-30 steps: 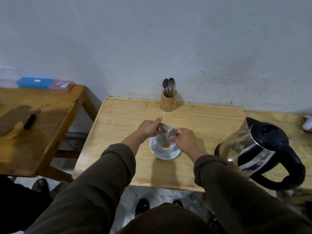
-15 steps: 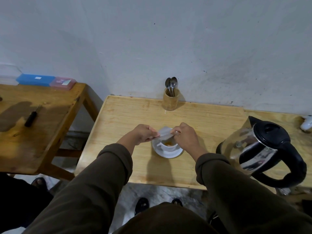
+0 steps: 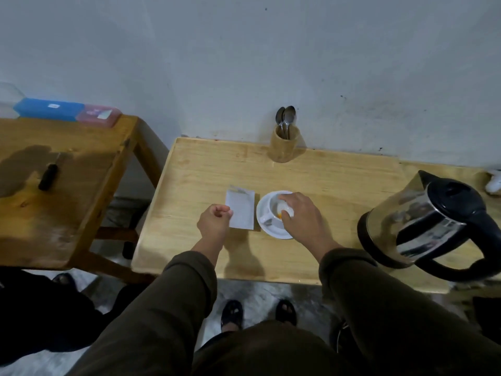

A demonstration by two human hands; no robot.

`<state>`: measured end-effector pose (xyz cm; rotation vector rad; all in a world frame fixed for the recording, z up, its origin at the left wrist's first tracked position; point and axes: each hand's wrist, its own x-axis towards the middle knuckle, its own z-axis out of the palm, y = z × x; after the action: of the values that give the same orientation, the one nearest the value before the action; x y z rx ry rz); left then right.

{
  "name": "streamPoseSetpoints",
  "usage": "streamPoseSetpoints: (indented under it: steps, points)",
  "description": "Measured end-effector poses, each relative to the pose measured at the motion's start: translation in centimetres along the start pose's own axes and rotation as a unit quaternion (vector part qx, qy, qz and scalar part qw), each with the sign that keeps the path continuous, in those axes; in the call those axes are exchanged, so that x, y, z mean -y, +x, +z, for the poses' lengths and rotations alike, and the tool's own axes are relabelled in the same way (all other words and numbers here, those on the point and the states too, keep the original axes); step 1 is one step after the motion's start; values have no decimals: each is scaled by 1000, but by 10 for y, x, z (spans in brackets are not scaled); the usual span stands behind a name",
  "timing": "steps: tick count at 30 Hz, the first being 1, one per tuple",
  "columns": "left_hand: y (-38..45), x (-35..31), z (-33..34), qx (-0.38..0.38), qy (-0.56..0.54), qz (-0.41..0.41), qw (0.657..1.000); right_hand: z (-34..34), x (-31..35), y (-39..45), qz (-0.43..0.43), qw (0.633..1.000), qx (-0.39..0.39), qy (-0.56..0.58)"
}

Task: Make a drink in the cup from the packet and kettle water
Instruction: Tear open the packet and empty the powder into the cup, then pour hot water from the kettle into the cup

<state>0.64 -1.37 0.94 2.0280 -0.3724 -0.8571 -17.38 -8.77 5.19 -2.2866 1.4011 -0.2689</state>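
Observation:
A white cup (image 3: 272,210) with orange powder in its bottom stands on a white saucer (image 3: 273,232) in the middle of the light wooden table (image 3: 325,185). My right hand (image 3: 303,218) reaches over the cup from the right, fingers curled on its rim. The pale packet (image 3: 240,211), torn at its top, lies flat on the table just left of the saucer. My left hand (image 3: 214,221) is at the packet's lower left edge, thumb and fingers pinched on it. A steel and black kettle (image 3: 431,221) stands at the right, handle toward me.
A wooden holder with spoons (image 3: 284,143) stands by the wall behind the cup. A darker table at the left carries a blue box (image 3: 48,109), a pink box (image 3: 99,115) and a black-handled tool (image 3: 48,176). A white object (image 3: 494,180) sits at the far right edge.
Both hands held the packet tipped over the cup. Now the packet lies flat on the table left of the saucer, and my right hand has dropped onto the cup.

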Motion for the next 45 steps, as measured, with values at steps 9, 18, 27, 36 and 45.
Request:
streamPoseSetpoints:
  steps: [9, 18, 27, 36, 45]
  points:
    - [-7, 31, 11, 26, 153, 46, 987, 14, -4, -22, 20, 999, -18, -47]
    - [-47, 21, 35, -7, 118, 162, 980, -2, -15, -36, -16, 998, -63, -15]
    - [-95, 10, 87, 50, 177, 238, 954, -67, -63, -74, -20, 977, -202, -70]
    - [-104, 11, 110, 78, 261, 202, 941, -135, -123, -114, 151, 942, -265, -137]
    - [-103, 7, 120, 74, 289, 172, 939, -152, -158, -131, 224, 924, -308, -37]
